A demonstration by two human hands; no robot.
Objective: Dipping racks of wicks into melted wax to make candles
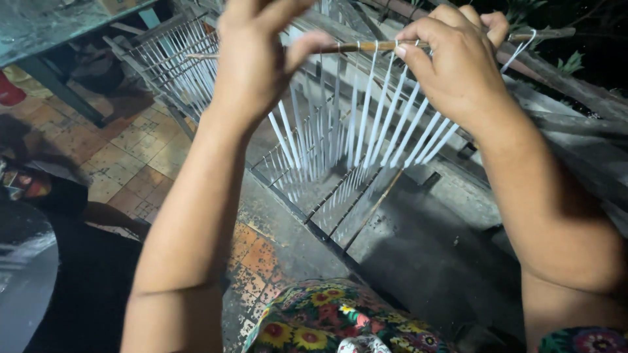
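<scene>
Head view: the left hand [252, 62] and right hand [458, 59] each pinch closed on a thin brown wooden stick [366, 46] strung with pale white hanging candles [386, 124]; tilting it could slide them together or off.

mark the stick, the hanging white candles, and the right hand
thin wooden stick [366, 46], head view, bare stretch between the two hands
white candles [386, 124], head view, mid-length of the row hanging from the stick
right hand [458, 65], head view, back of the hand

Rows of hanging white candles [386, 124] and the metal rack [314, 209] block the middle, while the tiled floor [131, 150] at left lies open.
</scene>
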